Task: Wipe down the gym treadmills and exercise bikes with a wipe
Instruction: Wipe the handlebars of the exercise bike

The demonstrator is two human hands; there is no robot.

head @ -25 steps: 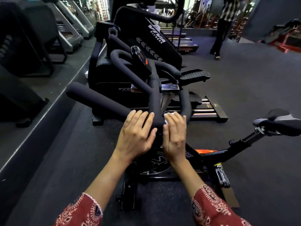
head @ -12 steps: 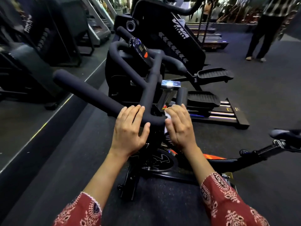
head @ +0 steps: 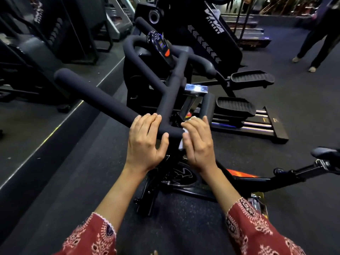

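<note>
A black exercise bike stands in front of me, its foam-padded handlebar [head: 103, 100] running from upper left to the middle. My left hand [head: 145, 142] holds the bar's near crosspiece, fingers over the top and thumb against the near side. Just to the right, my right hand [head: 198, 144] grips a white wipe [head: 184, 132] against the bar's near bend, with only the wipe's edges showing around the fingers. The bike's small console [head: 161, 46] sits further up the bar. Its saddle [head: 325, 152] is at the right edge.
A large black elliptical machine [head: 211, 37] with foot pedals [head: 235, 107] stands right behind the bike. Treadmills [head: 117, 21] line a raised platform whose edge [head: 55, 129] runs along the left. A person's legs [head: 316, 39] are at the far right on the dark floor.
My right hand has slid the wipe a little to the right along the near bend. My left hand's thumb has come in against the bar. The view has shifted left and closer.
</note>
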